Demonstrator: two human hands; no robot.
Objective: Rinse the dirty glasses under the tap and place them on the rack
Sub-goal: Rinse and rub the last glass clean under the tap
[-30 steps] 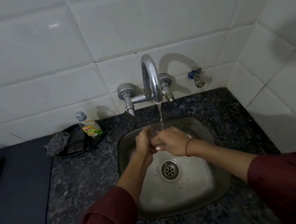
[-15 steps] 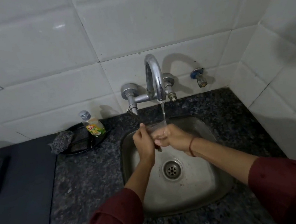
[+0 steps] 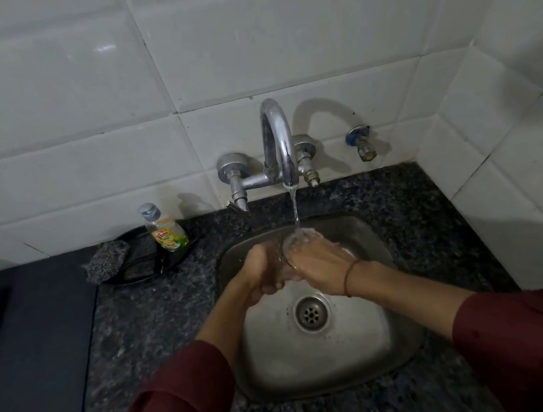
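A person stands over a small steel sink point(image 3: 378, 347) set in a dark speckled stone counter point(image 3: 147, 326), seen from above. Both forearms reach in from the bottom edge, dark red sleeves pushed back, and meet above the drain point(image 3: 311, 314). Between the hands is a clear glass point(image 3: 294, 242), its mouth tilted up toward the curved chrome tap point(image 3: 278, 142). A thin stream of water point(image 3: 294, 206) falls straight into it. The left hand point(image 3: 260, 271) curls round the glass from the left side, fingers bent and knuckles facing the camera. The right hand point(image 3: 323, 266) wraps it from the right with the back of the hand upward; a thin thread bracelet point(image 3: 348, 277) circles that wrist. To the left of the sink, against the white tiled wall, a dish soap bottle point(image 3: 164, 232) and a grey scrubber point(image 3: 105, 262) sit on a black tray point(image 3: 141, 275).
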